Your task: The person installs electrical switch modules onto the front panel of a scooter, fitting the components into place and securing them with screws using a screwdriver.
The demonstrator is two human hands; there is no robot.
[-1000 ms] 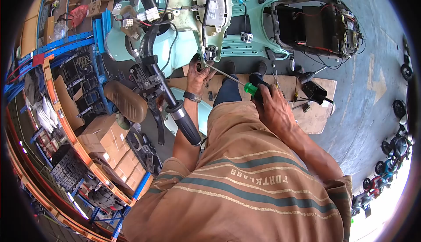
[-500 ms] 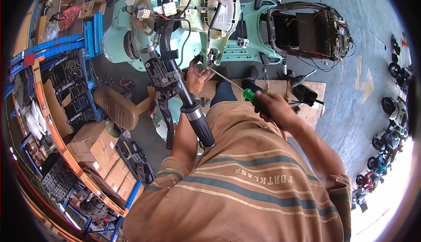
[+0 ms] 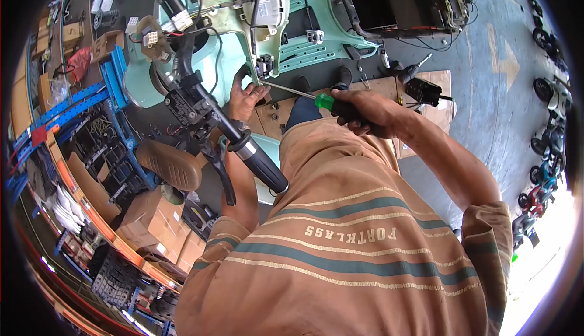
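My right hand (image 3: 371, 112) is wrapped round the handle of a screwdriver (image 3: 325, 101), green and black, its long shaft pointing left. The shaft's tip reaches the lower end of a pale green scooter panel (image 3: 248, 44), just below a small metal lock-like part (image 3: 264, 66). Beside that tip, my left hand (image 3: 244, 100) has its fingers bent at the panel's edge; what they grip is hidden. Over my left forearm crosses the scooter handlebar (image 3: 210, 109) with its black rubber grip (image 3: 266, 168).
The mint-green scooter body (image 3: 304, 56) extends right to a dark seat frame (image 3: 404, 4) with loose wires. A power drill (image 3: 415, 69) and a black part (image 3: 424, 92) lie on cardboard (image 3: 439, 111). At left stand a brown seat (image 3: 169, 164), boxes (image 3: 149, 217) and shelving.
The view has shifted, so the scooter sits higher and further left. My right hand has turned the screwdriver to a flatter angle, its tip still by my left hand.
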